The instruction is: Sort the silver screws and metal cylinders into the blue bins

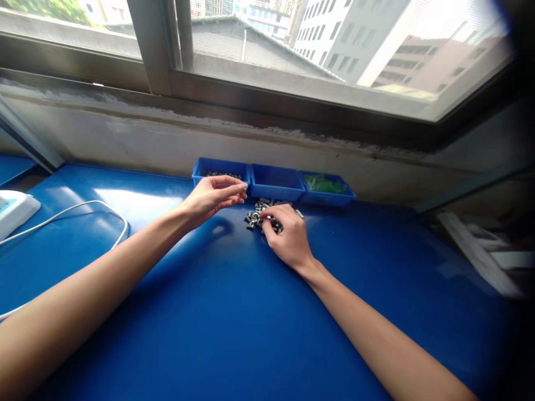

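Note:
A pile of small black and silver parts (253,219) lies on the blue table (234,323), in front of a row of blue bins. My right hand (288,231) rests on the pile, fingers bent and pinched among the parts. Its fingertips partly hide what they grip. Raised in front of the left bin (200,167), my left hand (213,196) has its thumb and fingertips pressed together. Anything between them is too small to name. Small dark pieces (228,175) lie inside that left bin.
The middle bin (276,182) stands beside the right bin (349,195), which holds green pieces (324,184). At the left are a white cable (83,203) and a white device (16,209). A window (267,50) rises behind; blurred pale boards (480,253) lie at right.

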A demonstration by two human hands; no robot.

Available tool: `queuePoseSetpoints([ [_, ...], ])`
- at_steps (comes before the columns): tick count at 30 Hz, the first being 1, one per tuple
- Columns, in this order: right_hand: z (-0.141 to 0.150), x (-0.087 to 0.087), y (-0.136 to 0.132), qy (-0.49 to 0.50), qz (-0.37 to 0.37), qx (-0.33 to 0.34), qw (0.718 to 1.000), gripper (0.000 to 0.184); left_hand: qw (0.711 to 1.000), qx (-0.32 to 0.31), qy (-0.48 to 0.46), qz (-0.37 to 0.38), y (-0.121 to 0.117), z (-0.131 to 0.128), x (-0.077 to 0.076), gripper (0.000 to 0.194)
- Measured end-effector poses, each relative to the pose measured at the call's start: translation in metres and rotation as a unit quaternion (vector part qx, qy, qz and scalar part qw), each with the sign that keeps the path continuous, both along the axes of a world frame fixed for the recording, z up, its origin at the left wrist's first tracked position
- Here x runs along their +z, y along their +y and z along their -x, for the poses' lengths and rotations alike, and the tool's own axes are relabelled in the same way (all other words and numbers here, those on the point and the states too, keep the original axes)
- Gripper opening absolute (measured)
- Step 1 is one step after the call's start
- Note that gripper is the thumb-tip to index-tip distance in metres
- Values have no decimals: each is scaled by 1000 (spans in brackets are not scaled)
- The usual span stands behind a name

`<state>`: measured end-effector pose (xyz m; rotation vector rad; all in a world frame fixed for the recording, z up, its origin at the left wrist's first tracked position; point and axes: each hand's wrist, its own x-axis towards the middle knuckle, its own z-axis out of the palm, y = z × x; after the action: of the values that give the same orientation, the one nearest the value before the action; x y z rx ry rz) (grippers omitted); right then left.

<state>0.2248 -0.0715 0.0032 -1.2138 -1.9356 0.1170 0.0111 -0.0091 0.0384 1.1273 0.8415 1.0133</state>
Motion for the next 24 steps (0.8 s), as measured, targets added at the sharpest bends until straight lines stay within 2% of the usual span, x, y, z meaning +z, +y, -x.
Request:
queuePoseSetpoints([
  [3,0,0,0,2,5,0,1000,17,990,128,-25,-47,6,2,2,38],
  [6,0,0,0,4,7,2,1000,17,980,184,-23,-77,10,4,4,37],
  [10,1,1,0,5,5,3,1000,17,979,172,14,-105,9,3,2,40],
  [13,2,2,-1,8,-3,-8,1000,17,961,122,130,-211,7,-1,-5,32],
  [14,2,2,-1,10,-6,-16,1000,17,942,96,182,-263,7,-2,-8,29],
  [16,1,2,-1,15,-11,-33,999,17,885,32,274,-375,8,-7,-14,28],
  [19,0,1,-1,27,-16,-59,998,18,787,-72,357,-498,10,-12,-24,48],
  [21,0,0,-1,33,-19,-71,997,18,744,-118,395,-526,11,-15,-29,60],
  [24,0,0,-2,36,-19,-77,996,20,713,-142,437,-530,10,-15,-33,66],
])
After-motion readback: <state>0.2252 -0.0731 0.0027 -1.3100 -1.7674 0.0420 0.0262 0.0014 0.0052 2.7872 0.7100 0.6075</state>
